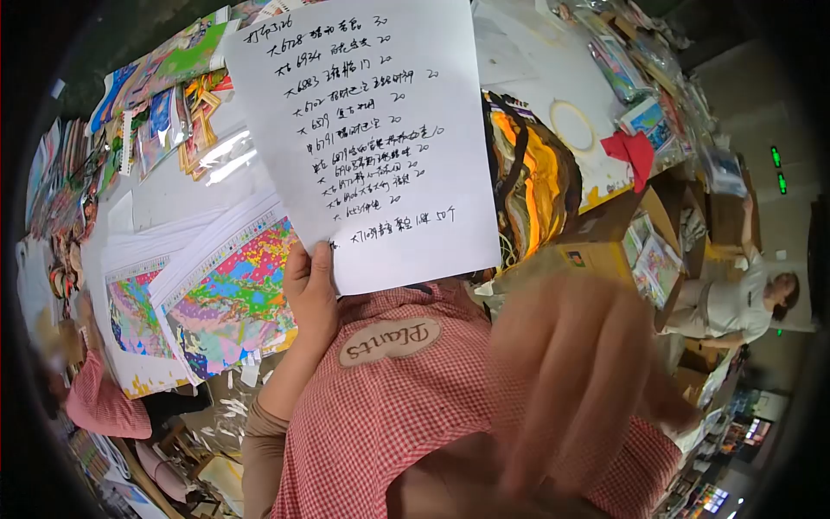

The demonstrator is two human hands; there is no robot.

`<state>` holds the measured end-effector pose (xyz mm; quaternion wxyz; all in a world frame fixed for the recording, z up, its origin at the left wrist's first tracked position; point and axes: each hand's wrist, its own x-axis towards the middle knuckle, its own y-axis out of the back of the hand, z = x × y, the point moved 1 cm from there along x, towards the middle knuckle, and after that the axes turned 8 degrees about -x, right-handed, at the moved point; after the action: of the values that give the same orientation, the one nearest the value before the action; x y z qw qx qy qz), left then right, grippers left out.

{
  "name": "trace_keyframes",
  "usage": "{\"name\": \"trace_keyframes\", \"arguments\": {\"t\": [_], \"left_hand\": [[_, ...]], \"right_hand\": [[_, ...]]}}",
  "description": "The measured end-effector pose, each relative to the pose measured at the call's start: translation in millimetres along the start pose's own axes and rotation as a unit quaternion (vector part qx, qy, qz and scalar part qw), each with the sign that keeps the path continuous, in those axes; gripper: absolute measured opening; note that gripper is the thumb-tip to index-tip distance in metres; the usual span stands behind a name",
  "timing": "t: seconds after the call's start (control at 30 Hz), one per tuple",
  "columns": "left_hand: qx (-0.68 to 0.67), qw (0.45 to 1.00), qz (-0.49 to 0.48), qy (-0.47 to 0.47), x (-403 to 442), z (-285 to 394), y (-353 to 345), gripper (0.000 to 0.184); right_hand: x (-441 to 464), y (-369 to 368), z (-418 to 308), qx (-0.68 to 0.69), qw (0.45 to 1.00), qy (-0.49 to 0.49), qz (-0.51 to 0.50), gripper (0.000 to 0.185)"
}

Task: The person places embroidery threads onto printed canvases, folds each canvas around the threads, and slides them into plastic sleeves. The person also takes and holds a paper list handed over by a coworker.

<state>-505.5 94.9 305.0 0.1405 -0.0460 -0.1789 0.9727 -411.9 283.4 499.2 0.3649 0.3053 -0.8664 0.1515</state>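
My left hand [313, 290] pinches the lower left edge of a white sheet of paper [415, 233], thumb on the front. The sheet is held up facing me, covered in rows of handwritten black characters and numbers. Close to the camera, in front of my apron, my right hand [575, 372] is smeared by motion. Its fingers point downward, and I cannot make out whether anything is between them. I wear a red-and-white checked apron [363, 406] with an oval "Plants" patch [393, 342].
Colourful printed sheets [229, 298] lie on the white table [596, 95] at left. Right of the paper are an orange-and-black patterned piece [527, 182] and a red cloth [628, 156]. Cardboard boxes [661, 203] stand at right. Other people [735, 303] are at both sides.
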Motion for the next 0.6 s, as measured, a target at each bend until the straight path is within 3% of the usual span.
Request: {"name": "trace_keyframes", "arguments": {"t": [0.6], "left_hand": [[-0.012, 1.0, 0.022, -0.009, -6, -5, 4, 0.022]], "right_hand": [[51, -38, 65, 0.18, 0.975, 0.118, -0.052, 0.019]]}}
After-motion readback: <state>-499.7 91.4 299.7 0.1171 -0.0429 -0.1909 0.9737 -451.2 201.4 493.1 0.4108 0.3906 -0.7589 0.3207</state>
